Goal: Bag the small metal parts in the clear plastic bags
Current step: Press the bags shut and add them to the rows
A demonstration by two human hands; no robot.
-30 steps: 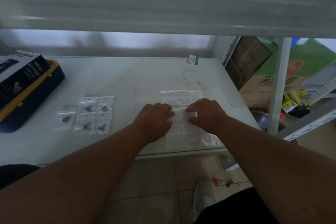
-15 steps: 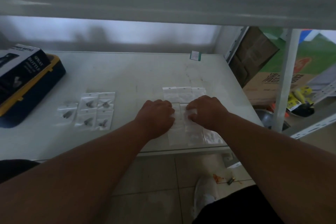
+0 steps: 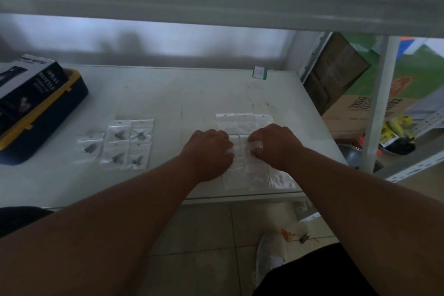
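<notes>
Several empty clear plastic bags [image 3: 243, 122] lie in rows on the white table [image 3: 168, 98] at the right front. Both my hands are on them: my left hand [image 3: 207, 149] and my right hand [image 3: 276, 144] have curled fingers that pinch one clear bag [image 3: 241, 146] between them. Their fingertips are partly hidden. To the left lie several filled bags [image 3: 127, 144], each with a small dark metal part inside.
A black spray-bottle box [image 3: 26, 89] lies on a dark case with yellow trim [image 3: 57, 113] at the table's left. A shelf board spans overhead. A white post [image 3: 382, 103] and cardboard boxes [image 3: 348, 108] stand at the right. My white shoe [image 3: 269, 257] is on the tiled floor.
Both hands stay on the bags at the table's front right, working one bag between them. The view has tilted slightly; nothing else on the table moved.
</notes>
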